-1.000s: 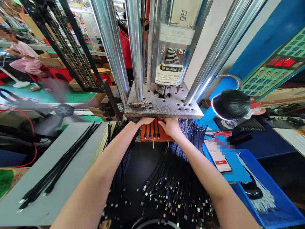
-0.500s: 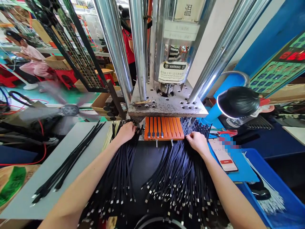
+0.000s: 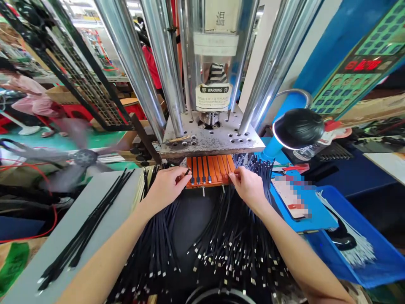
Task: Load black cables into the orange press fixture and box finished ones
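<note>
Now the left hand (image 3: 166, 185) pinches a black cable (image 3: 188, 172) at the orange tray (image 3: 218, 168); the right hand (image 3: 248, 185), fingers curled, seemingly grips another.

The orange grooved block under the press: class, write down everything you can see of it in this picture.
The orange grooved block is a flat slab, plastic or coated metal by its look, with parallel channels running front to back. It lies level beneath the grey perforated plate, which hides its rear. Black cables sit in several left channels; those on the right look bare. Two small pins hang from its front edge. The left hand touches its left front corner with a cable end, the right hand its right corner.
</note>
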Action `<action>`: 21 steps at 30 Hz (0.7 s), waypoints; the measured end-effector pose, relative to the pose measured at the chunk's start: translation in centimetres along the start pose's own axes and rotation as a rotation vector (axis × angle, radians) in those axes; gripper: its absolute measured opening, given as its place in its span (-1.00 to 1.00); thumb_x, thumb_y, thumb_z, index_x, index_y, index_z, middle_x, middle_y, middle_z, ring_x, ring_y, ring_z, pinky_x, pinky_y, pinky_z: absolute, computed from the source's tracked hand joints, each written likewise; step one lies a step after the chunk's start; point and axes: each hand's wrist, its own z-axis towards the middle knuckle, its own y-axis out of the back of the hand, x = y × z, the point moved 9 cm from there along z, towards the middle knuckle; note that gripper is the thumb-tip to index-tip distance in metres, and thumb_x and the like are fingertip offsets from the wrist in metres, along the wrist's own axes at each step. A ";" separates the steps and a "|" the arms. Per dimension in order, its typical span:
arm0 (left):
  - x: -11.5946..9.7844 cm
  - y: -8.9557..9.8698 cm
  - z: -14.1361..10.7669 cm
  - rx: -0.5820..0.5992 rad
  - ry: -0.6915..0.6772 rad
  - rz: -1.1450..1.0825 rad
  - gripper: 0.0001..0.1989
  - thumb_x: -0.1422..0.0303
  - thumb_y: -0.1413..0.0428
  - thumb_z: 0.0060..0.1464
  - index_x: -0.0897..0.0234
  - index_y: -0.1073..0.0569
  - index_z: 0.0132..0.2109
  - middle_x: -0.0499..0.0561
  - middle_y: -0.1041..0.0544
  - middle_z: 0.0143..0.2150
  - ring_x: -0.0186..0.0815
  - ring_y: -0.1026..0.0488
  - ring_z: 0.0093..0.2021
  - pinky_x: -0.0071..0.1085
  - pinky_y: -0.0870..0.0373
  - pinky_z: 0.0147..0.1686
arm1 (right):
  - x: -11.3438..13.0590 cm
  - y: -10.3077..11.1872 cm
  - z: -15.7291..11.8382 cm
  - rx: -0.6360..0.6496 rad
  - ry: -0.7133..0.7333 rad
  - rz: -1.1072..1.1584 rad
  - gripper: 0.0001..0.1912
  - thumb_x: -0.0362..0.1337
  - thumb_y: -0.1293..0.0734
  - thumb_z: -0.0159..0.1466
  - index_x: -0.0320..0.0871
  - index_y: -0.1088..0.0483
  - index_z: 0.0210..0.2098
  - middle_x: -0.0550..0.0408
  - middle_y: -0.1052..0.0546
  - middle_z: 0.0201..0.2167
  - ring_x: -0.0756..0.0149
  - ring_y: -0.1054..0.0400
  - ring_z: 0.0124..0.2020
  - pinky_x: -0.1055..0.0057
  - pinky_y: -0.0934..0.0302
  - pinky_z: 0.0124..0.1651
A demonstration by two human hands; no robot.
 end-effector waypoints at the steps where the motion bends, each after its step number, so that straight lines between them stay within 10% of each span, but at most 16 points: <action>1: -0.8 0.1 0.1 -0.002 -0.019 -0.020 -0.72 0.25 0.01 0.23 0.27 -0.42 -0.40 -0.05 -0.53 -0.41 -0.40 -0.35 -0.51 -0.46 -0.24 -0.41 | -0.4 -0.2 0.3 -0.007 -0.008 0.006 -0.81 -0.16 -0.29 0.30 -0.15 -0.40 -0.33 0.06 -0.54 -0.39 0.26 -0.42 -0.35 0.43 -0.13 -0.32; 15: -10.3 5.2 2.4 -0.156 -0.266 -0.210 -0.76 0.35 0.03 0.30 0.33 -0.52 -0.16 0.01 -0.51 -0.30 -0.37 -0.43 -0.29 -0.46 -0.32 -0.26 | 2.9 -2.2 0.9 0.210 0.013 -0.371 -0.75 -0.18 -0.21 0.38 -0.21 -0.44 -0.18 -0.08 -0.49 -0.16 0.24 -0.44 -0.31 0.43 -0.12 -0.38; 21: -10.2 6.7 2.9 -0.140 -0.166 -0.324 -0.80 0.34 -0.03 0.25 0.29 -0.52 -0.22 -0.06 -0.49 -0.41 -0.41 -0.38 -0.43 -0.47 -0.31 -0.36 | 5.0 0.5 0.1 0.047 0.138 0.189 -0.71 -0.26 -0.23 0.35 -0.18 -0.36 -0.50 0.12 -0.42 -0.54 0.40 -0.29 -0.52 0.49 -0.06 -0.44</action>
